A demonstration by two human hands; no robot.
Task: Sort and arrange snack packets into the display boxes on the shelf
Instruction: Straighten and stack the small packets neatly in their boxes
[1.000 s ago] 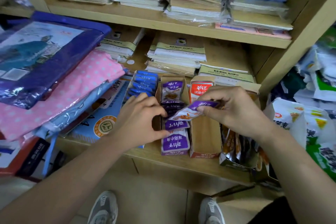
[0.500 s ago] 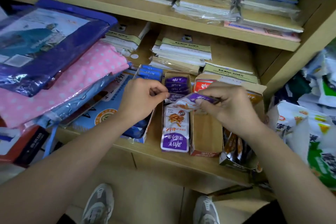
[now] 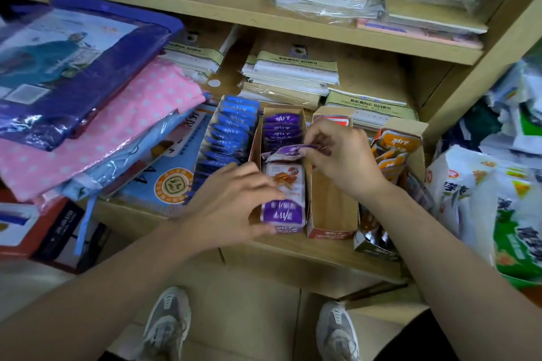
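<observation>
- Pinching a purple packet [image 3: 289,151] by its top edge, the right hand [image 3: 343,161] tilts it over the purple box [image 3: 283,108], likely to stand it against the upright row.
- At the box's 6 o'clock end, the left hand [image 3: 231,202] touches a flat packet [image 3: 286,196], perhaps steadying it. Blur hides any grip.
- The two hands are apart.
- Four display boxes line the shelf [image 3: 293,252]. Blue packets [image 3: 231,132] sit at the purple box's 9 o'clock, the red box [image 3: 331,202] and orange box [image 3: 406,126] at its 3 o'clock.
- The purple box shows roughly four upright packets, the red box one red packet [image 3: 334,121].
</observation>
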